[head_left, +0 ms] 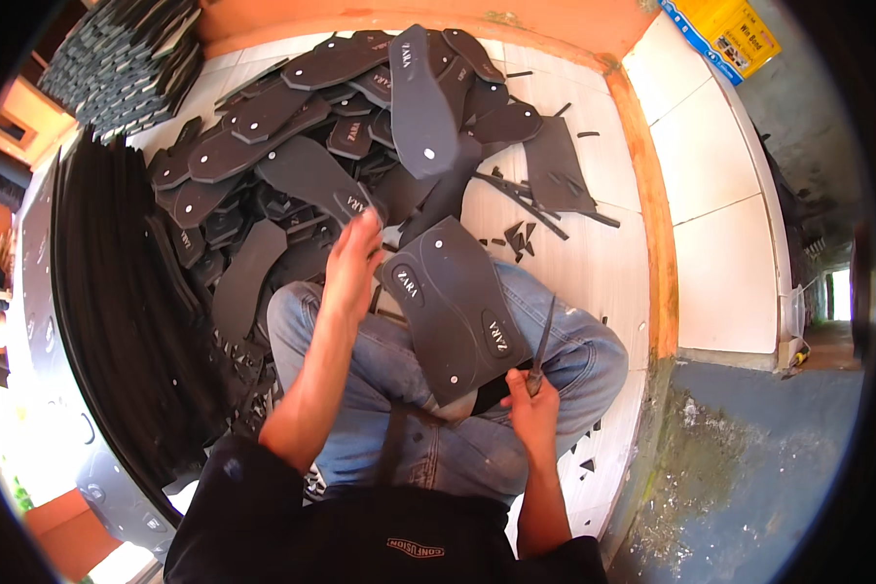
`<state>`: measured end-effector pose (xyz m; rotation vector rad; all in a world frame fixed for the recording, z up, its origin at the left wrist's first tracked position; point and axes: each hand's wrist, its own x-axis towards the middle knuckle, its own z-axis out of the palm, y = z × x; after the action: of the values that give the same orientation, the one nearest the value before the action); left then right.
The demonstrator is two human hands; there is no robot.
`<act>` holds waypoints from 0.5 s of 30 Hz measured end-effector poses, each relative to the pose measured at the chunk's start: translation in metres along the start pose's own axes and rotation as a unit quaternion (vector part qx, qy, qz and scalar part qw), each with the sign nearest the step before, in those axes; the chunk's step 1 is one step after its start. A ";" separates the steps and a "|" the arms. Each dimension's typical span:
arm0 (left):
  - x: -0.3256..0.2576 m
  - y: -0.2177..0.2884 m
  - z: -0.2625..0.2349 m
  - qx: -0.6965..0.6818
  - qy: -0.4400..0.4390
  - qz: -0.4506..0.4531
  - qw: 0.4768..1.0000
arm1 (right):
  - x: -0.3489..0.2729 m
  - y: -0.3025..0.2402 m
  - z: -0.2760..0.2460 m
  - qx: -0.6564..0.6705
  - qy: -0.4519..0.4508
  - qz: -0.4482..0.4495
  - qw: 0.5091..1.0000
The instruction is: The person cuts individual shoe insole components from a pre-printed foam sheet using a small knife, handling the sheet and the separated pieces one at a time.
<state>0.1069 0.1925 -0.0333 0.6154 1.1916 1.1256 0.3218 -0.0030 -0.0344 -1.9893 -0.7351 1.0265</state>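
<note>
Across my jeans-clad lap lies a dark grey foam sheet [453,311] with two sole outlines, pale lettering and small white dots. My right hand [533,409] is closed around the handle of a knife [547,336], its narrow blade pointing up beside the sheet's right edge. To the left of the sheet, my left hand [358,251] is raised with fingers stretched out and slightly blurred; it appears to hold nothing. Just beyond its fingertips is a cut-out sole [311,173]. Farther off, another sole [421,107] stands out above the heap, possibly in the air.
A heap of cut soles [263,127] spreads ahead of me. Black sheets are stacked [117,311] at my left, with more layered pieces [117,68] behind. Offcuts [520,238] and a flat dark scrap [558,165] lie on the pale tiles. An orange-edged ledge [662,253] borders the right.
</note>
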 end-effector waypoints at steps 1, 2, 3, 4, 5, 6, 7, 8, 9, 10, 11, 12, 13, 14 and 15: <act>-0.012 -0.022 -0.010 0.023 0.050 -0.037 0.998 | 0.000 0.002 -0.002 -0.010 0.001 0.004 1.000; -0.010 -0.066 -0.040 -0.064 0.082 -0.106 0.989 | -0.003 0.002 0.001 -0.022 -0.008 0.011 1.000; -0.020 -0.101 -0.067 -0.072 0.032 -0.191 0.978 | 0.000 0.004 0.003 -0.047 -0.020 -0.002 0.999; -0.045 -0.112 -0.060 -0.058 0.035 -0.200 0.977 | 0.008 0.009 0.007 -0.073 -0.031 -0.012 0.997; -0.068 -0.119 -0.045 -0.048 0.040 -0.210 0.976 | 0.010 0.012 0.009 -0.102 -0.044 -0.023 0.994; -0.078 -0.125 -0.034 -0.044 0.034 -0.228 0.972 | 0.009 0.011 0.011 -0.077 -0.044 -0.002 0.996; -0.082 -0.126 -0.026 -0.041 0.034 -0.238 0.970 | 0.009 0.006 0.018 -0.050 -0.051 0.012 0.997; -0.087 -0.123 -0.022 -0.038 0.034 -0.247 0.968 | 0.010 0.001 0.023 -0.023 -0.058 0.025 0.998; -0.091 -0.114 -0.016 -0.062 0.023 -0.246 0.967 | 0.015 -0.001 0.023 0.021 -0.066 0.027 0.997; -0.099 -0.103 -0.011 -0.084 0.010 -0.250 0.965 | 0.013 0.002 0.019 0.064 -0.070 0.035 0.995; -0.104 -0.097 -0.008 -0.104 -0.003 -0.254 0.962 | 0.012 0.004 0.018 0.107 -0.075 0.043 0.991; -0.107 -0.100 -0.009 -0.119 -0.008 -0.269 0.956 | 0.008 0.003 0.021 0.089 -0.079 0.032 0.992; -0.110 -0.104 -0.011 -0.134 -0.013 -0.284 0.949 | 0.002 0.001 0.026 0.071 -0.082 0.021 0.994; -0.111 -0.104 -0.014 -0.149 -0.018 -0.299 0.943 | -0.003 0.000 0.031 0.053 -0.086 0.010 0.995; -0.113 -0.097 -0.012 -0.161 0.001 -0.300 0.940 | -0.009 0.000 0.030 0.039 -0.104 -0.002 0.994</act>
<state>0.1340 0.0516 -0.0750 -0.0152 1.0607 0.7663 0.2915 0.0015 -0.0423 -1.8329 -0.7958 1.2546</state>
